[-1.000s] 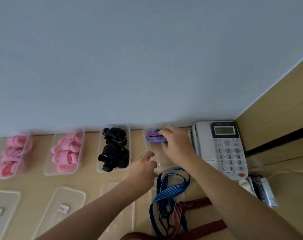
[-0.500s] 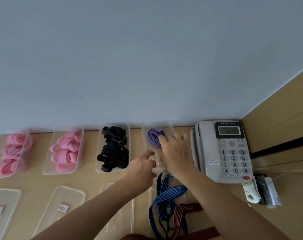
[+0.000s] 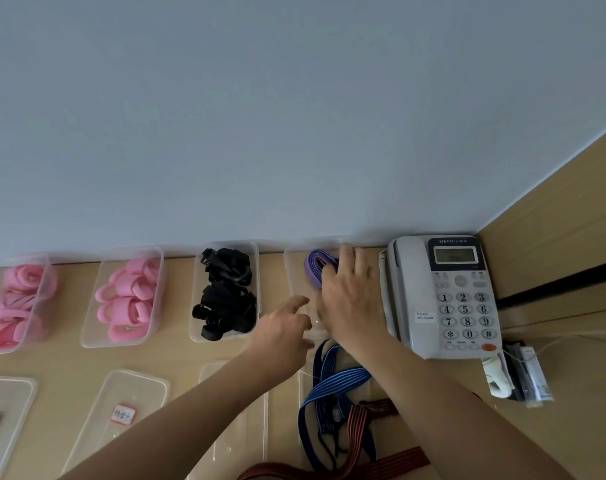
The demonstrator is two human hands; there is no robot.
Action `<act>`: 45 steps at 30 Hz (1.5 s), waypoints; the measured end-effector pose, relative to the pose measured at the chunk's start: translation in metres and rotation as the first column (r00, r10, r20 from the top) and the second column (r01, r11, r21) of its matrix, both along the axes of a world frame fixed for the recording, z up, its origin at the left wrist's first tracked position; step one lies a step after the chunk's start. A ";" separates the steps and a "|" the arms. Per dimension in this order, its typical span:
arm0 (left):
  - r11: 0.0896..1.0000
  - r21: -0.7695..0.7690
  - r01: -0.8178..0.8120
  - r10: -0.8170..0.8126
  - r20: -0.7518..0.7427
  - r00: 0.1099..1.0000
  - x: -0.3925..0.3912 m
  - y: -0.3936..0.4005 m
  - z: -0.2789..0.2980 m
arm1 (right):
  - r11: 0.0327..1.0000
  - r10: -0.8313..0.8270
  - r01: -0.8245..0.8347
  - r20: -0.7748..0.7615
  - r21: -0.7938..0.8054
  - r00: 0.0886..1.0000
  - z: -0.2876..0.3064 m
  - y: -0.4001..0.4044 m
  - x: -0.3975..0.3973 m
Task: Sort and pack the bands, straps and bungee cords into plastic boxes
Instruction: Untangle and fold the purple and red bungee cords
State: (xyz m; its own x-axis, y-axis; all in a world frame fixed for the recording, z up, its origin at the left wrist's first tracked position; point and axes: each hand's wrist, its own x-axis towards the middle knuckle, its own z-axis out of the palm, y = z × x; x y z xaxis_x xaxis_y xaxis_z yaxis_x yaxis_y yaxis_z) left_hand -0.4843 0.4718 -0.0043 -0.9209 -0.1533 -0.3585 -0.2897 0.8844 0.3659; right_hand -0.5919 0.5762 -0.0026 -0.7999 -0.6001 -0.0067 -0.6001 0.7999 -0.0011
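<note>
Four clear plastic boxes are ranged along the back of the wooden tabletop (image 3: 177, 355) against the wall: two at the left hold pink bands (image 3: 128, 299), the third holds black straps (image 3: 225, 299), and the fourth box (image 3: 296, 271), just left of a grey desk telephone (image 3: 443, 296), holds a folded purple striped bungee cord (image 3: 317, 268) at its far end. The right hand (image 3: 353, 299) is laid over this fourth box, palm down, fingers (image 3: 346, 261) extended and relaxed, resting on the cord; no grasp is seen. The left hand (image 3: 284, 332) is held at the near left corner of the same box, index finger stretched toward it, the remaining fingers loosely curled and holding nothing; contact with the box cannot be determined. In the near row, clear lids (image 3: 121, 410) lie flat, two bearing labels. A loose blue striped bungee cord (image 3: 336, 382) and a red striped cord (image 3: 357, 420) lie tangled on the tabletop below the right forearm. A few small items lie to the right of the telephone; what they are cannot be made out
</note>
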 end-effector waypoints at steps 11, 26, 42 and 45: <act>1.000 0.001 -0.015 0.015 -0.028 0.999 0.003 0.000 -0.007 | 0.982 -0.059 0.062 0.020 -0.178 0.998 -0.016 -0.012 -0.018; 1.000 0.006 -0.027 0.027 -0.017 0.999 0.000 0.000 -0.006 | 0.990 0.122 -0.127 0.090 0.054 0.989 -0.011 -0.005 -0.006; 1.000 0.025 -0.011 0.011 -0.008 1.000 0.001 -0.003 -0.003 | 0.976 0.173 -0.176 0.038 0.124 0.984 -0.006 -0.005 -0.026; 0.999 0.029 -0.023 0.023 -0.004 1.000 0.000 -0.003 -0.004 | 0.974 0.148 -0.151 0.029 0.169 0.989 -0.005 -0.006 -0.029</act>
